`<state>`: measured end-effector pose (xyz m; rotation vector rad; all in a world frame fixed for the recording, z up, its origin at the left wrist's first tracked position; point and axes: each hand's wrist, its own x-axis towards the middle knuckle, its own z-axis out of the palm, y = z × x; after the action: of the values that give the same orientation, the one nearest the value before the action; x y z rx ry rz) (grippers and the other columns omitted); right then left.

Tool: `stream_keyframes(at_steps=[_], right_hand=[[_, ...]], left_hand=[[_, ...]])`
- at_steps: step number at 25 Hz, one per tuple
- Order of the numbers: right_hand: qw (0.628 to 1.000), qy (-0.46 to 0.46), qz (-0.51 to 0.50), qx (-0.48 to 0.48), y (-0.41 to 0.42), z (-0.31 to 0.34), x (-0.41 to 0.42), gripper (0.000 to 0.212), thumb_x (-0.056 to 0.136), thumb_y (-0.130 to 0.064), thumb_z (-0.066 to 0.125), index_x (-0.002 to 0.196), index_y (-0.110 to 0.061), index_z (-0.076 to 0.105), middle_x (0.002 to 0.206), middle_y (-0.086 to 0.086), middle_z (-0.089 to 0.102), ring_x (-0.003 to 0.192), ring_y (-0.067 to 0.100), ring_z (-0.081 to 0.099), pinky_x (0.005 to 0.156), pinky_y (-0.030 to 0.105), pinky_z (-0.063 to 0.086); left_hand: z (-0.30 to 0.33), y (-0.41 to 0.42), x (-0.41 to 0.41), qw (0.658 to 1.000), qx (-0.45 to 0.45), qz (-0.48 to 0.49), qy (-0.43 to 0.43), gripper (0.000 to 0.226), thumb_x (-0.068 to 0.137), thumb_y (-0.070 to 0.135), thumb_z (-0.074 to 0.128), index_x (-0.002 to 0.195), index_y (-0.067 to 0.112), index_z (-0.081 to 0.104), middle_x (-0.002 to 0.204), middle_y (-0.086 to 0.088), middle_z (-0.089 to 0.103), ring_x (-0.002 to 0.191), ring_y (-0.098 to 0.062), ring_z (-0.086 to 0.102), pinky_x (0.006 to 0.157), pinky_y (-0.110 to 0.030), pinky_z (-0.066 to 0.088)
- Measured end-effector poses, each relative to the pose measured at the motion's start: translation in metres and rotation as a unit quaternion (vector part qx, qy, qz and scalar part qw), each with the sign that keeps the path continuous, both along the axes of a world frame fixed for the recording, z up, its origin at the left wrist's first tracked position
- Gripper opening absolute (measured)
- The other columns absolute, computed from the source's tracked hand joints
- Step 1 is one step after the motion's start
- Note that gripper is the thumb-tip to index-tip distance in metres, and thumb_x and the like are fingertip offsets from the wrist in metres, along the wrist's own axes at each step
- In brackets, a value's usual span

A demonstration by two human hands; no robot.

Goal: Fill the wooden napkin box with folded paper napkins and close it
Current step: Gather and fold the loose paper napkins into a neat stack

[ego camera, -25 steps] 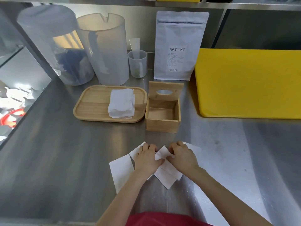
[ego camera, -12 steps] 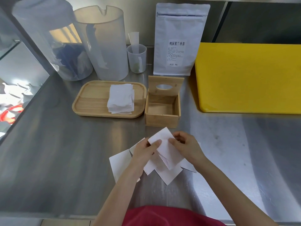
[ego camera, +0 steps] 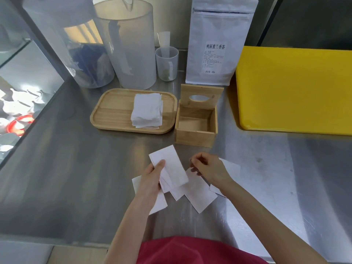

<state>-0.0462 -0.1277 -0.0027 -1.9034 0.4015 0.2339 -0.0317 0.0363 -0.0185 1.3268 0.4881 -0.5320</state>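
Worktop (ego camera: 57,187): brushed metal, probably stainless steel, dull sheen with smeared reflections. Napkin box (ego camera: 196,135): pale unvarnished-looking wood, matt, visible grain, empty inside. Tray (ego camera: 114,111) left of the box: same light wood, matt. Napkin stack (ego camera: 147,111) on the tray: soft white paper, faintly crinkled. Folded napkins (ego camera: 172,166) in front of the box: smooth white paper. Jug (ego camera: 133,50) behind the tray: frosted translucent plastic. Pouch (ego camera: 217,44) behind the box: matt white. Board (ego camera: 295,88) right of the box: yellow plastic, smooth.

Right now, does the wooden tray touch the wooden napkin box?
Cannot tell. In the head view the wooden tray runs right up to the left wall of the wooden napkin box, and neither a clear gap nor a plain contact shows there.
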Motion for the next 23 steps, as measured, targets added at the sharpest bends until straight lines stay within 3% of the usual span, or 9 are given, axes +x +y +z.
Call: stream_keyframes(at_steps=[2,5,9,17,20,23], right_hand=[[0.992,0.003,0.062,-0.114,0.008,-0.006,0.006,0.011,0.088,-0.019,0.053,0.094,-0.016,0.061,0.096,0.005,0.066,0.085,0.016,0.062,0.07,0.02,0.046],[0.958,0.02,0.141,-0.249,0.026,-0.014,0.014,0.031,0.085,-0.026,0.055,0.112,-0.011,0.052,0.115,0.01,0.058,0.098,0.023,0.056,0.081,0.03,0.048],[0.913,0.029,0.193,-0.358,0.042,-0.019,0.021,0.043,0.086,-0.024,0.053,0.124,-0.009,0.04,0.129,0.015,0.047,0.117,0.031,0.045,0.095,0.038,0.042],[0.917,0.007,0.196,-0.347,0.036,-0.022,0.024,0.028,0.087,-0.023,0.051,0.111,-0.009,0.052,0.117,0.013,0.055,0.108,0.028,0.049,0.089,0.033,0.04],[0.962,-0.015,0.131,-0.238,0.026,-0.016,0.018,0.023,0.087,-0.019,0.052,0.107,-0.007,0.05,0.111,0.014,0.06,0.099,0.028,0.056,0.072,0.027,0.038],[0.989,-0.006,0.057,-0.137,0.009,-0.003,0.016,0.028,0.087,-0.02,0.054,0.113,-0.01,0.051,0.115,0.008,0.061,0.101,0.023,0.057,0.077,0.027,0.042]], left_hand=[[-0.002,0.013,0.002,1.0,0.01,0.003,-0.002,0.021,0.091,0.022,0.048,0.105,0.01,0.059,0.098,-0.01,0.067,0.086,-0.027,0.063,0.066,-0.038,0.052],[-0.005,0.027,0.002,1.0,-0.001,0.011,-0.002,0.023,0.091,0.01,0.045,0.109,0.006,0.058,0.103,-0.015,0.066,0.094,-0.033,0.062,0.083,-0.046,0.049],[-0.01,0.037,0.001,1.0,0.0,0.023,-0.006,0.019,0.092,0.006,0.043,0.097,0.008,0.061,0.098,-0.011,0.066,0.088,-0.026,0.063,0.076,-0.036,0.048],[-0.011,0.042,-0.001,0.999,0.009,0.04,-0.016,0.017,0.09,0.01,0.05,0.083,0.012,0.066,0.092,-0.009,0.069,0.085,-0.025,0.064,0.083,-0.038,0.045],[-0.012,0.045,-0.001,0.998,-0.002,0.056,-0.021,0.013,0.088,0.012,0.054,0.082,0.013,0.066,0.09,-0.006,0.072,0.084,-0.021,0.067,0.079,-0.033,0.051],[-0.012,0.047,0.001,0.997,-0.004,0.073,-0.015,0.009,0.086,0.015,0.058,0.084,0.015,0.066,0.088,-0.002,0.073,0.081,-0.017,0.069,0.073,-0.03,0.052]])
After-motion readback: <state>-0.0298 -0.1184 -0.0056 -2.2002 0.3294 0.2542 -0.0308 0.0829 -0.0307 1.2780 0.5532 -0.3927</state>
